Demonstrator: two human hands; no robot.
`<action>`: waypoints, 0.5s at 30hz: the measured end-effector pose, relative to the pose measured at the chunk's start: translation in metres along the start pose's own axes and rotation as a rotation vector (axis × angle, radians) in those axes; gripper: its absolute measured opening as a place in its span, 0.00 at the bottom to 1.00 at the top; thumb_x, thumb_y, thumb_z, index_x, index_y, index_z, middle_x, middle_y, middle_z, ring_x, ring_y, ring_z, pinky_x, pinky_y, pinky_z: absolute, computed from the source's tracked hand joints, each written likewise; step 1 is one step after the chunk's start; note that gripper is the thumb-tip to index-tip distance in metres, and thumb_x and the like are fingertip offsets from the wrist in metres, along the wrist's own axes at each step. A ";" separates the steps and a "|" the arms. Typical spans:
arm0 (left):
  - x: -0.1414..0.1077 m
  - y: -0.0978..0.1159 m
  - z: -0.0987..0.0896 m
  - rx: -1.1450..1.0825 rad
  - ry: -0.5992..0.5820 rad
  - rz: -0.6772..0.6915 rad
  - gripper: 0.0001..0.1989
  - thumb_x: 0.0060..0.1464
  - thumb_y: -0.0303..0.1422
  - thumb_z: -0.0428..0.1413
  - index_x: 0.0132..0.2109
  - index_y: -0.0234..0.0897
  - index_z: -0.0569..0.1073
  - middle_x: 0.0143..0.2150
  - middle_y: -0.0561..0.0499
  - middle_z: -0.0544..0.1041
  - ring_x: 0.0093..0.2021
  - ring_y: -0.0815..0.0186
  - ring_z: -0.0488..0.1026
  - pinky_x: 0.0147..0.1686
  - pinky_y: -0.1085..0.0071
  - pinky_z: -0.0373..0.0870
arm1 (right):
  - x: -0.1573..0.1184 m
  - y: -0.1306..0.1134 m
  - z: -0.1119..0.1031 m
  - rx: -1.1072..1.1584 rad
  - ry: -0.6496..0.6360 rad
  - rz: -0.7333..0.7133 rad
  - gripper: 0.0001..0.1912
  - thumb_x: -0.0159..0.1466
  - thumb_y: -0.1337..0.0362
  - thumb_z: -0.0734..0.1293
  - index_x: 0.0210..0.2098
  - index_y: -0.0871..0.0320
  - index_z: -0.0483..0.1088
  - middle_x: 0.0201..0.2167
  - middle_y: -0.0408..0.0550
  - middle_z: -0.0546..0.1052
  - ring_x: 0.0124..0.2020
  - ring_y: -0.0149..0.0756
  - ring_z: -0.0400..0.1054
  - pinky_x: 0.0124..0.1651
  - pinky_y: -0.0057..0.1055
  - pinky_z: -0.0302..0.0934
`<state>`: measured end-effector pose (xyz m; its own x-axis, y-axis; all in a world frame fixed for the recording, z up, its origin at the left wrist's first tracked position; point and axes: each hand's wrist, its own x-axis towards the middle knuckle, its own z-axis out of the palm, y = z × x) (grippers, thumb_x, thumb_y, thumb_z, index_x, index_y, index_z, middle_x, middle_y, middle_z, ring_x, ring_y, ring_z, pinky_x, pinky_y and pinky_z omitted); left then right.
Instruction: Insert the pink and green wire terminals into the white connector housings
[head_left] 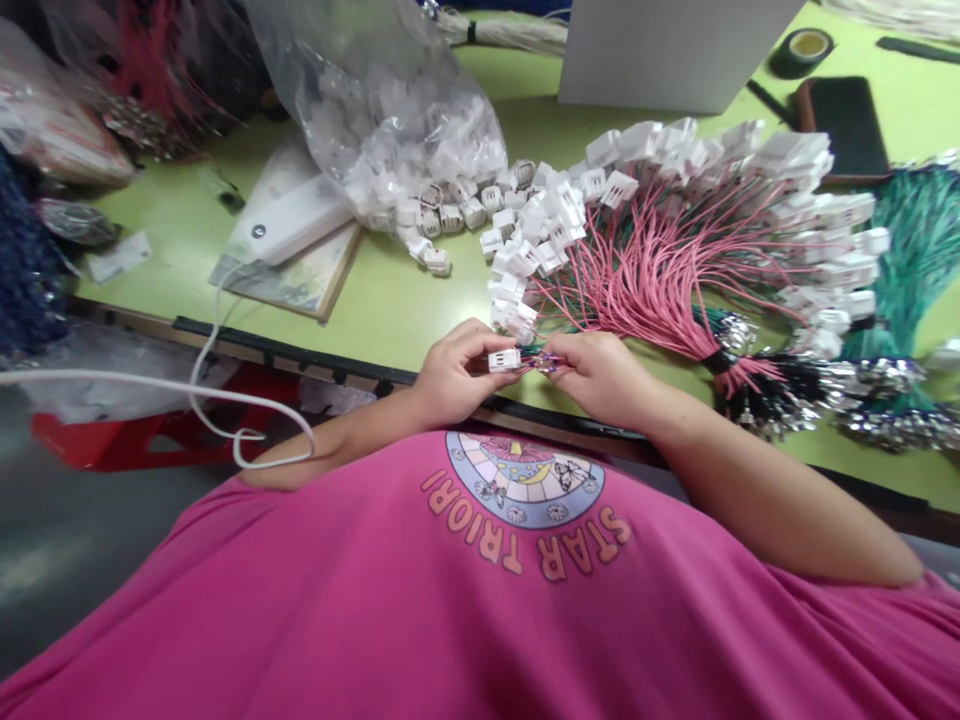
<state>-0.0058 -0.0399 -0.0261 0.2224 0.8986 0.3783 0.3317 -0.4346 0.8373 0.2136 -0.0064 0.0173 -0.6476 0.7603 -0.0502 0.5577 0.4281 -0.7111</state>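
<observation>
Between thumb and fingers, my left hand [454,375] pinches a white plastic connector housing [504,360] at the table's front edge. My right hand [600,375], just right of it, is closed on thin wires with shiny metal terminals [546,363]. Pink and green wires run between the housing and my right fingers; whether a terminal sits inside the housing I cannot tell. Directly beyond my hands lies a large bundle of pink wires [645,260], many ending in white housings. Loose white housings [439,218] lie farther off to the left.
A clear plastic bag [397,110] of housings stands at the back. Left of it, a white power strip [300,220] rests on a booklet [330,285]. Green wires [919,250], a dark phone [847,125] and a tape roll [802,50] lie right. A white cable [150,378] hangs at left.
</observation>
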 end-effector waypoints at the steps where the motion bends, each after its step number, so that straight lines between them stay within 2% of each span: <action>1: 0.000 0.000 0.000 0.019 0.002 0.024 0.14 0.50 0.35 0.68 0.44 0.39 0.80 0.36 0.51 0.77 0.36 0.69 0.75 0.36 0.71 0.73 | 0.001 0.000 0.000 0.012 -0.005 -0.009 0.09 0.59 0.72 0.61 0.23 0.56 0.63 0.20 0.41 0.66 0.24 0.30 0.56 0.32 0.28 0.47; 8: -0.001 -0.002 0.001 0.202 -0.006 0.165 0.16 0.49 0.32 0.69 0.45 0.35 0.80 0.36 0.51 0.76 0.33 0.72 0.75 0.31 0.77 0.72 | 0.004 0.000 0.005 0.005 -0.055 0.044 0.09 0.60 0.72 0.61 0.24 0.57 0.61 0.21 0.40 0.64 0.25 0.28 0.56 0.32 0.27 0.46; 15: 0.002 -0.003 0.007 0.237 -0.038 0.177 0.15 0.50 0.34 0.69 0.45 0.35 0.80 0.34 0.52 0.75 0.31 0.72 0.74 0.29 0.77 0.71 | 0.005 0.001 0.012 -0.035 -0.063 0.043 0.11 0.60 0.74 0.61 0.24 0.57 0.57 0.21 0.39 0.62 0.25 0.28 0.53 0.32 0.27 0.45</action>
<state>0.0004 -0.0375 -0.0304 0.3283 0.8066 0.4916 0.4884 -0.5904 0.6426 0.2049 -0.0073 0.0078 -0.6533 0.7468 -0.1247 0.6026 0.4131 -0.6828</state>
